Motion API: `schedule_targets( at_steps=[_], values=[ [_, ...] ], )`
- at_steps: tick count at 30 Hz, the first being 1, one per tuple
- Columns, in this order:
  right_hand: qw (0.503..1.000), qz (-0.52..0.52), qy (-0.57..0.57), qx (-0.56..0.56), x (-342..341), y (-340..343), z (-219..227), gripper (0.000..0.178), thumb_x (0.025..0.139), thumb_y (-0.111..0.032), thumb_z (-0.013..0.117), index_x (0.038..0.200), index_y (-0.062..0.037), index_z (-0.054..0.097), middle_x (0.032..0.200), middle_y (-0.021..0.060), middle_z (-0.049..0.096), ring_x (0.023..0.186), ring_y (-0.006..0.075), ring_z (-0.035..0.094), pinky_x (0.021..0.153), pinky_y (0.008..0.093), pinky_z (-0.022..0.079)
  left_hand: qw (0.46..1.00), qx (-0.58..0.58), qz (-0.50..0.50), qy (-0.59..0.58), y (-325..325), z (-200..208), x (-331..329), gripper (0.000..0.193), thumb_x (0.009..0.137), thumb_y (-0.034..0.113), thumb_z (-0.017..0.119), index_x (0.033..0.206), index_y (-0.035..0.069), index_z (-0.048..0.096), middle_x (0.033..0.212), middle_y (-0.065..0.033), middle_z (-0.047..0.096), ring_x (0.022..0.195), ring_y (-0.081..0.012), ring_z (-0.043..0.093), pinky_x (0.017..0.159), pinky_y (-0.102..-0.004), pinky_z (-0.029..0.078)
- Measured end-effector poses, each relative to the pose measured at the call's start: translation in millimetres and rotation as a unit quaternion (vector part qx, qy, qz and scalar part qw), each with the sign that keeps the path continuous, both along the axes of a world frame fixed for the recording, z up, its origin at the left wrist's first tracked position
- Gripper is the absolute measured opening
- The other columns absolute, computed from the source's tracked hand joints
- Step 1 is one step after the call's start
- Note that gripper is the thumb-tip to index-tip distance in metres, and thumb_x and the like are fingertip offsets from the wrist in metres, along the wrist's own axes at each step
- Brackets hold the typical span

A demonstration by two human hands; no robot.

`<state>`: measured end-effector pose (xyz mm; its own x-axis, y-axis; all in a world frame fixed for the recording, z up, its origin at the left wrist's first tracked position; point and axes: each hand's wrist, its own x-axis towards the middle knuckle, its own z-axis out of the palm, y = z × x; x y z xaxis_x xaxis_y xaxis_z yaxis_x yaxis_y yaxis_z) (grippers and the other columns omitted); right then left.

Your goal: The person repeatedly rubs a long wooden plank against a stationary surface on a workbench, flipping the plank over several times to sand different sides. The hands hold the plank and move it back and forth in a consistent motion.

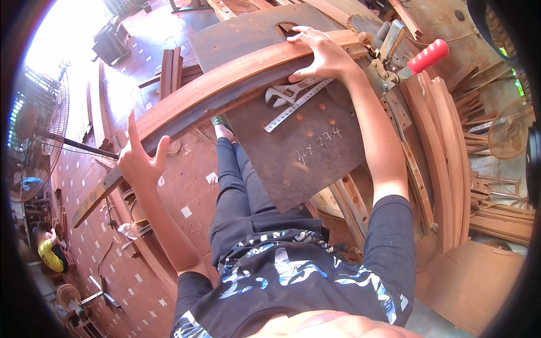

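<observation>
A long, curved reddish wooden strip (225, 70) lies along a dark curved form (217, 96), running from the lower left to the upper right. My left hand (142, 163) is at its left end, index finger and thumb spread apart on either side. My right hand (324, 56) reaches across the strip's right part, fingers stretched past the far edge and thumb by the near edge. I cannot tell how firmly it touches. Close to that hand is a toggle clamp with a red handle (428, 56). An adjustable wrench (284, 96) and a steel ruler (296, 107) lie below the strip.
The dark board (304, 146) under the tools bears chalk marks. Curved wooden pieces (445, 163) are stacked at the right, near a round saw blade (360, 23) at the top. A large fan (39, 135) stands left. A person in yellow (51, 256) is at the far left.
</observation>
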<state>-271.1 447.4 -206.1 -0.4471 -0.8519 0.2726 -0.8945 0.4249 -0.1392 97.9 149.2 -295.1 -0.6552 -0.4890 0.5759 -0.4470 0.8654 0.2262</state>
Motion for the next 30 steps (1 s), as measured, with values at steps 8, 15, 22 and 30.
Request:
schedule_targets(
  at_steps=[8,15,22,30],
  values=[
    [1.000,0.004,-0.023,-0.009,-3.4,-0.9,-1.4,0.091,0.062,-0.047,0.097,0.141,-0.0135,0.065,0.152,0.0129,0.057,0.147,0.0322,0.046,0.123,0.0462,0.037,0.998,0.039,0.049,0.011,-5.9,-5.1,-8.8,0.089,0.094,0.075,0.056,0.158,0.013,0.048,0.082,-0.0211,0.075,0.075,-0.0342,0.076,0.067,-0.0432,0.058],
    [0.999,0.026,0.009,-0.027,-1.3,-0.3,-3.2,0.093,0.063,-0.048,0.097,0.143,-0.0142,0.064,0.145,0.0130,0.063,0.138,0.0325,0.055,0.120,0.0454,0.041,0.981,0.065,0.183,0.018,1.4,-3.2,-25.9,0.085,0.094,0.077,0.051,0.150,0.013,0.059,0.090,-0.0241,0.077,0.086,-0.0406,0.077,0.077,-0.0498,0.059],
    [0.999,0.027,0.002,-0.026,-5.6,-0.5,-2.6,0.093,0.063,-0.050,0.095,0.143,-0.0125,0.064,0.143,0.0156,0.065,0.135,0.0326,0.059,0.117,0.0438,0.044,0.978,0.057,0.198,0.038,-2.4,-6.6,-30.2,0.077,0.094,0.073,0.054,0.138,0.012,0.069,0.091,-0.0263,0.077,0.089,-0.0438,0.076,0.080,-0.0521,0.059],
    [0.997,-0.021,0.058,-0.054,-10.3,-0.6,-13.1,0.113,0.058,-0.070,0.091,0.146,-0.0063,0.061,0.147,0.0168,0.062,0.137,0.0328,0.058,0.119,0.0404,0.044,0.970,0.086,0.228,-0.007,-12.5,-10.1,-35.2,0.068,0.093,0.069,0.055,0.143,0.025,0.067,0.107,-0.0185,0.079,0.102,-0.0415,0.074,0.092,-0.0495,0.056]
  ],
)
